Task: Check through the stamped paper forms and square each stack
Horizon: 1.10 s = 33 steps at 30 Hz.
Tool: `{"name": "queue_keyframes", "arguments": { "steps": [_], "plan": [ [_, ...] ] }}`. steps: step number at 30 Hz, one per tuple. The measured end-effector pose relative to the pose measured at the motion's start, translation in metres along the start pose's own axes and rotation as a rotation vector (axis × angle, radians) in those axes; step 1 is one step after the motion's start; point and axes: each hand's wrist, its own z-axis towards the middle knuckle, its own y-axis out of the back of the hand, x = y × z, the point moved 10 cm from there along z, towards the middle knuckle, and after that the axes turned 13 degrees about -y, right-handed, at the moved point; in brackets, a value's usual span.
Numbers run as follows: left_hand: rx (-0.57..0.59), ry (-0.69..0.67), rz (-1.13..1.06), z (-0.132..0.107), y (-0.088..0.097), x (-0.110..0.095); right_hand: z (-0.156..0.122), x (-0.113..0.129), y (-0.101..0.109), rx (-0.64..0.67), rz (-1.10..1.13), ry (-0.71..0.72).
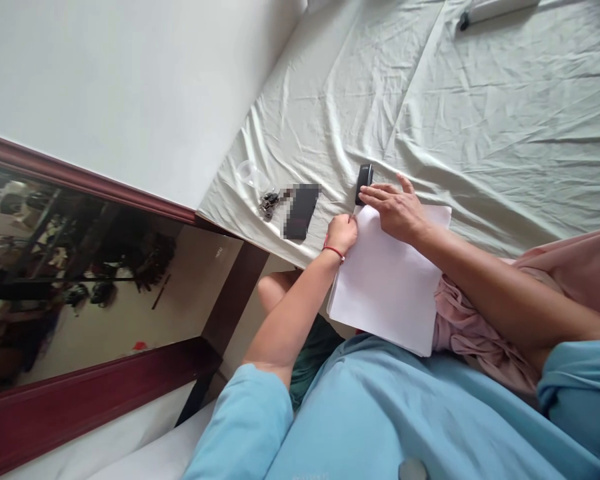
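Note:
A stack of white paper (387, 280) rests at an angle across my lap, its top end on the bed's edge. My left hand (343, 231) is closed on the stack's left edge near the upper corner, thumb side up; a red string circles that wrist. At the same corner lies a small black stapler (365, 179), its lower end meeting the paper. My right hand (397, 210) reaches over the top of the sheets with fingers stretched and spread, the fingertips touching the stapler's lower part. Its underside is hidden.
Left of the paper, a black phone (303, 212) lies on the sheeted bed (505, 133). Beside it are small dark metal clips (269, 203) spilling near a clear plastic cup (250, 173). A dark-red framed mirror (105, 280) stands at left. Pink cloth (463, 320) bunches at right.

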Motion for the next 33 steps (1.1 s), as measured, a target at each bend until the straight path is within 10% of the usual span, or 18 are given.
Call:
{"name": "queue_keyframes", "arguments": {
  "steps": [10,17,33],
  "plan": [
    [-0.118,-0.103,0.055,-0.049,0.02,0.006,-0.001,-0.044,0.042,-0.193,0.158,-0.233],
    [-0.173,-0.225,-0.135,-0.064,0.027,0.017,0.004,-0.063,0.021,0.271,0.308,-0.236],
    [-0.242,-0.235,-0.301,-0.07,0.032,0.035,-0.002,-0.075,0.018,0.433,0.684,-0.328]
  ]
}}
